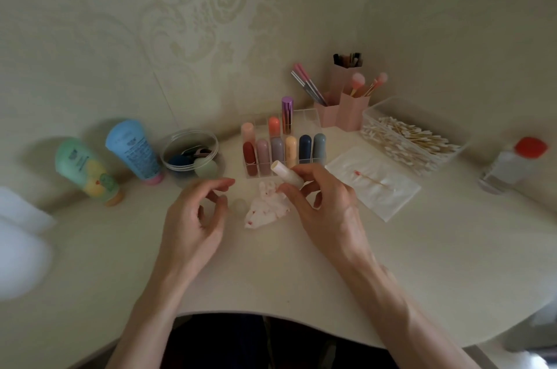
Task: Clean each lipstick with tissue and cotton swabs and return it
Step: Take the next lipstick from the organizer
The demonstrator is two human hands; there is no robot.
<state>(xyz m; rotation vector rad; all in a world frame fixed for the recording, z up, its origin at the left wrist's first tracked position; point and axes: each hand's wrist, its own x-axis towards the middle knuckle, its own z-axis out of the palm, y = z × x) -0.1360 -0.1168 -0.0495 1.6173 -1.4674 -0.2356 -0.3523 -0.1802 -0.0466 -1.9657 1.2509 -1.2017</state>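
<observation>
My right hand (325, 206) grips a pale cream lipstick tube (286, 174), tilted up to the left, just in front of the clear lipstick organizer (315, 118). Below the tube a crumpled tissue (265, 209) with red stains lies on the table. My left hand (196, 218) hovers left of the tissue with loosely curled fingers and holds nothing. A small pale round cap (239, 206) sits between my left hand and the tissue. Several capped lipsticks in different colours stand in the organizer. A used cotton swab (369, 177) with a red tip lies on a white tissue pack (391, 197).
A clear box of cotton swabs (413, 139) stands at the right, pink brush holders (340, 109) behind it. A round jar of sponges (193, 154), a blue tube (134, 148) and a green tube (87, 170) are at the left. A red-capped bottle (512, 164) stands far right.
</observation>
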